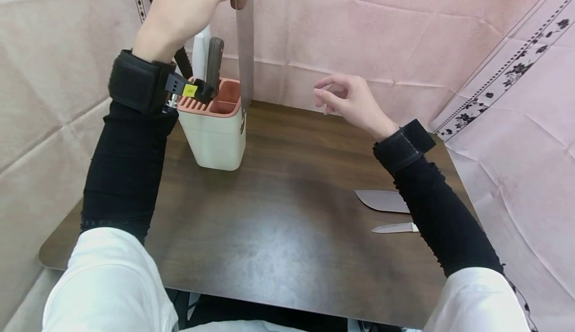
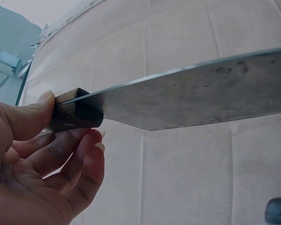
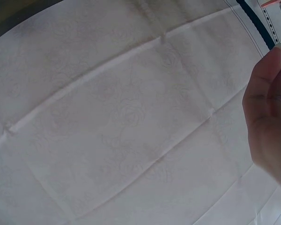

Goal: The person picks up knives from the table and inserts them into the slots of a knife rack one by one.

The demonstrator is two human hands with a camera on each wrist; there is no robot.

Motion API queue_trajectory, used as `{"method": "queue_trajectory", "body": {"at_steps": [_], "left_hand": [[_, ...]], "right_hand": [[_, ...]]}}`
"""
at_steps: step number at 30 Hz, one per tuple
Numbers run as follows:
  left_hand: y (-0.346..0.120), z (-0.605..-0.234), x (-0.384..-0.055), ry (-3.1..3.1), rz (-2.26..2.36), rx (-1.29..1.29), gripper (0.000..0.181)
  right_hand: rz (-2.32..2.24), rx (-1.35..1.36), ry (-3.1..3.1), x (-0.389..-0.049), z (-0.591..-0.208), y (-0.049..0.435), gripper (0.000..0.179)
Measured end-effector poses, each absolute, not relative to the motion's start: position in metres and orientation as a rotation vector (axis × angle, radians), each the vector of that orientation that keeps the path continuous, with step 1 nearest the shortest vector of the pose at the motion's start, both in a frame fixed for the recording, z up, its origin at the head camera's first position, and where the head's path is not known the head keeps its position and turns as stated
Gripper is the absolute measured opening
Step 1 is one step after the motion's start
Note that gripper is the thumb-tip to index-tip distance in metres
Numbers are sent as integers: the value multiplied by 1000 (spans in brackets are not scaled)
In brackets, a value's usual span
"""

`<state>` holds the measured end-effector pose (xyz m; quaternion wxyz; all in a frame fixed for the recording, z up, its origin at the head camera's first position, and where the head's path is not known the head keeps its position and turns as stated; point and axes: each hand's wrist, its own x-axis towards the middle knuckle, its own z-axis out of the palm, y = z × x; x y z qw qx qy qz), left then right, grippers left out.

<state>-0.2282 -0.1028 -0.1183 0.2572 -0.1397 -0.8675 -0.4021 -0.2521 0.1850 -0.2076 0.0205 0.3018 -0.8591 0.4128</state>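
Note:
My left hand (image 1: 190, 10) is raised above the knife holder and grips a cleaver (image 1: 245, 47) by its wooden handle. In the left wrist view the thumb presses one side of the handle, with the fingers curled beneath it and the broad grey blade (image 2: 192, 96) reaching right. From the head view the blade hangs downward and overlaps the right edge of the cream knife holder (image 1: 211, 140) with its pink slotted top. My right hand (image 1: 348, 100) hovers over the back of the table, loosely curled around nothing; the right wrist view catches its fingers (image 3: 264, 89) at the right edge.
White-handled (image 1: 200, 55) and dark-handled (image 1: 214, 62) knives stand in the holder. On the wooden table (image 1: 269, 222), a wide knife blade (image 1: 382, 200) and a small knife (image 1: 395, 228) lie partly hidden under my right forearm. Pink cloth (image 1: 359, 27) hangs behind the table.

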Motion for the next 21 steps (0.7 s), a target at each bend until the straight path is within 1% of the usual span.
{"method": "queue_trajectory", "body": {"at_steps": [6,10,16,21], "left_hand": [[-114,-112,-225,-2363,-1160,-340,23],[-121,-111,-224,-2304,-1216,-411,17],[-133,-111,-219,-2279,-1206,-426,17],[-141,-111,-215,-2257,-1205,-418,18]], "right_hand": [[1288,925,-2653,-254,-209,186,24],[1284,922,-2657,-254,-209,187,24],[1297,940,-2655,-257,-210,186,25],[1302,922,-2650,-268,-218,190,25]]}}
